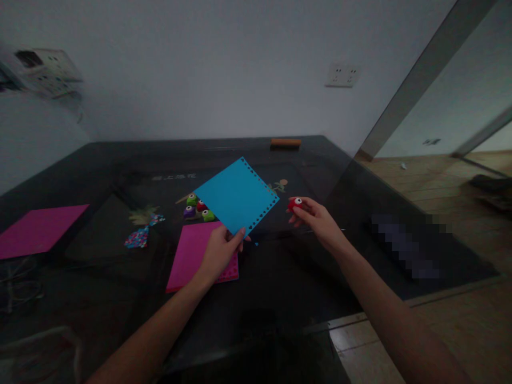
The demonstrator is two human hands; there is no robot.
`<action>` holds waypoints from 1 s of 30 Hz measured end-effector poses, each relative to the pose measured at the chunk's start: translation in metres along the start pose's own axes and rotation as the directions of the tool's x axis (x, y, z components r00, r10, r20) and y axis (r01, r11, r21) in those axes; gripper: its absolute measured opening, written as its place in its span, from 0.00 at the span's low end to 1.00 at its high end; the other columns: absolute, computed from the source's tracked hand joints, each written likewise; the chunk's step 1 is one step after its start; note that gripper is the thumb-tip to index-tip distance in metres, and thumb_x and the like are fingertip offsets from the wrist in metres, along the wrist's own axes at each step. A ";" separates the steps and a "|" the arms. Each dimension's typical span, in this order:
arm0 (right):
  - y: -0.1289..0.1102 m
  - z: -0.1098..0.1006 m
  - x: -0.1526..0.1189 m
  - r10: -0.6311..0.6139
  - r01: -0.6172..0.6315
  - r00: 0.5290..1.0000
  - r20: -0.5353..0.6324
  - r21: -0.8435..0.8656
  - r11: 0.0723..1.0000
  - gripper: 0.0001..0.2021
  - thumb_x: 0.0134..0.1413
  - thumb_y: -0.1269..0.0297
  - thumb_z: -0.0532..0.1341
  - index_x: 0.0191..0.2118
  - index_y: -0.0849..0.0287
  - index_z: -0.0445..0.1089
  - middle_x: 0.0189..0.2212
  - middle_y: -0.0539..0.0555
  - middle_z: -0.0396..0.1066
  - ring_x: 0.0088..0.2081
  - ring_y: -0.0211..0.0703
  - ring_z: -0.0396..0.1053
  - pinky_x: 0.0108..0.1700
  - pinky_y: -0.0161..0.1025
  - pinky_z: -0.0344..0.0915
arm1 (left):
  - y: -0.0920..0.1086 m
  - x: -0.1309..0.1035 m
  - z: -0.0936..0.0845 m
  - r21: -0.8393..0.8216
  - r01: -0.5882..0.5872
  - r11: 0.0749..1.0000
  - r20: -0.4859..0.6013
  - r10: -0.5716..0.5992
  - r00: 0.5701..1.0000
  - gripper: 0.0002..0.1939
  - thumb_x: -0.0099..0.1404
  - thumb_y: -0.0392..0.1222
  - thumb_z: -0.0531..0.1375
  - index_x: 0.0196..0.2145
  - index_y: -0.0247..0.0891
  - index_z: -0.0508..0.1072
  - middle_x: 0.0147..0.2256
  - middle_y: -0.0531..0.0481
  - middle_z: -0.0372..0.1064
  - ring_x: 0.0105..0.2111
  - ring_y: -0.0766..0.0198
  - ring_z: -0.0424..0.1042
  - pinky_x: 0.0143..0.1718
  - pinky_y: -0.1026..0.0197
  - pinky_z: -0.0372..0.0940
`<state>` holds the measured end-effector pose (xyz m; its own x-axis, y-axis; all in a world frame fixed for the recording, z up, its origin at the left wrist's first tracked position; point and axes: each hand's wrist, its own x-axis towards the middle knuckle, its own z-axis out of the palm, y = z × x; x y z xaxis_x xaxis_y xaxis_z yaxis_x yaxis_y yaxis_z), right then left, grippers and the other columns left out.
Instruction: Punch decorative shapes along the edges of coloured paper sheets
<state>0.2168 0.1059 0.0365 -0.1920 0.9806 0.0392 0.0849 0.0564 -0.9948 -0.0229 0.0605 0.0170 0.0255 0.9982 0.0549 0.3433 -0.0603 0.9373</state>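
The dark table [296, 288] runs from the near edge back to the wall [240, 69]. The left hand [226, 245] grips the blue sheet [238, 194], holes along two edges, above the pink stack [192, 250]. A pink sheet [44, 229] lies left. Well apart, the right hand [318, 218] pinches the red punch [294, 205]. Other punches [189, 212] sit behind the stack, confetti [136, 238] left of them.

A blue sheet [238, 195], hole-patterned along two edges, tilts near a red punch [295, 204].
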 end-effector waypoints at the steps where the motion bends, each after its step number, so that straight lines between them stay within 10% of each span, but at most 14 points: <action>1: -0.002 -0.004 0.003 -0.019 0.019 1.000 -0.017 -0.010 1.000 0.18 0.48 0.57 0.62 0.45 0.59 0.65 0.36 0.55 0.71 0.28 0.37 0.69 0.28 0.36 0.65 | 0.001 -0.001 0.000 0.003 0.003 1.000 0.013 -0.003 1.000 0.15 0.61 0.48 0.55 0.27 0.33 0.73 0.17 0.53 0.64 0.18 0.66 0.63 0.22 0.65 0.56; 13: 0.041 -0.058 0.098 -0.272 0.038 0.928 -0.256 -0.658 0.752 0.16 0.50 0.55 0.58 0.39 0.63 0.69 0.37 0.61 0.72 0.39 0.50 0.68 0.43 0.47 0.62 | 0.010 -0.006 0.008 -0.056 0.103 0.993 0.171 -0.092 0.981 0.15 0.59 0.49 0.55 0.24 0.34 0.70 0.16 0.54 0.64 0.16 0.67 0.62 0.21 0.64 0.56; 30: 0.072 -0.078 0.101 -0.266 -0.128 0.930 -0.255 -0.901 0.416 0.19 0.57 0.54 0.53 0.48 0.59 0.70 0.47 0.66 0.63 0.49 0.62 0.57 0.45 0.56 0.58 | 0.026 -0.020 0.018 0.021 0.173 0.985 0.346 -0.170 0.923 0.13 0.60 0.47 0.54 0.23 0.37 0.68 0.15 0.56 0.63 0.16 0.68 0.60 0.20 0.66 0.56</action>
<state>0.2793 0.2238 -0.0235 0.0479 0.9445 0.3251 0.9403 0.0672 -0.3336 0.0020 0.0388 0.0337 0.2902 0.9295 -0.2277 0.3624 0.1134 0.9251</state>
